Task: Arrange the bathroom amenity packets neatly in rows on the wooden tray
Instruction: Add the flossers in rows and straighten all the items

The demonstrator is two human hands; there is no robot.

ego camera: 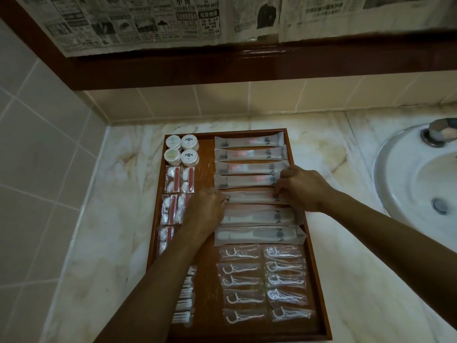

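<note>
1. Seen from the head camera, the wooden tray (319,288) lies on a marble counter (103,243), beside a white sink (405,184) that is cut off at the right edge of the view.
2. Mostly filled, the tray holds a column of long frosted packets (249,154) on its far right part, with floss pick packets (241,269) in two columns nearer the person.
3. Along the tray's left side sit four round white containers (189,142), then clear packets with cotton and a red strip (173,179).
4. Both hands meet at one long packet (252,197) in the middle of the column, lying across the tray.
5. At its left end, the left hand (205,214) has its fingers curled down; the fingertips are turned away, so the exact grip cannot be read.
6. At the right end, the right hand (303,186) pinches the packet with bent fingers.
7. Partly hidden, the left forearm covers several cotton packets and part of a row of white-tipped sticks (184,305); what those are is hard to tell.
8. Above, newspaper sheets (138,23) cover the space over a dark wooden ledge (247,68); the print is too small to read.
</note>
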